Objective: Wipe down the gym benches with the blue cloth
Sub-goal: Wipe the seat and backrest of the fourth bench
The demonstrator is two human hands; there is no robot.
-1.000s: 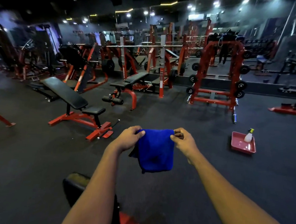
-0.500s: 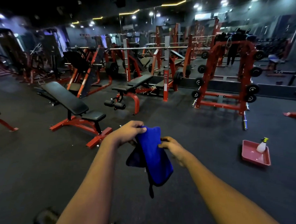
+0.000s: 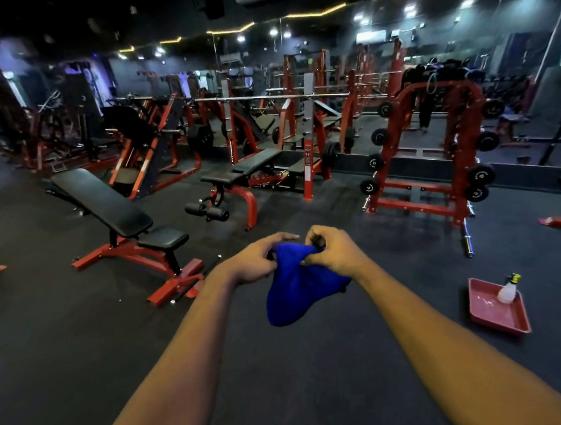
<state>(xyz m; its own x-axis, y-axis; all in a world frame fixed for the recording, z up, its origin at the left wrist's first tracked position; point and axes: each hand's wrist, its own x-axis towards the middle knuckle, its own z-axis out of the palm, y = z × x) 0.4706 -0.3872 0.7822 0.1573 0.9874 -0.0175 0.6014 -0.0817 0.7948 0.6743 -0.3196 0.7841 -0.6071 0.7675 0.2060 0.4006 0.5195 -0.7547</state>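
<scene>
Where we stand: head view, on a dark gym floor, both arms stretched forward.
Left hand (image 3: 253, 263): fingers curled, pinching the upper left of the blue cloth (image 3: 296, 291).
Right hand (image 3: 332, 252): clenched on a bunched fold at the cloth's top, just beside the left hand.
Blue cloth: held in the air between both hands, sagging below them in a loose pouch, well apart from any bench.
Handling: we judge it light, soft and limp, not fragile; best gathered into a pad in one palm.
Nearest bench (image 3: 110, 206): black padding, red frame, ahead to our left.
Red tray (image 3: 491, 312): on the floor to our right, holding a spray bottle (image 3: 507, 289).
</scene>
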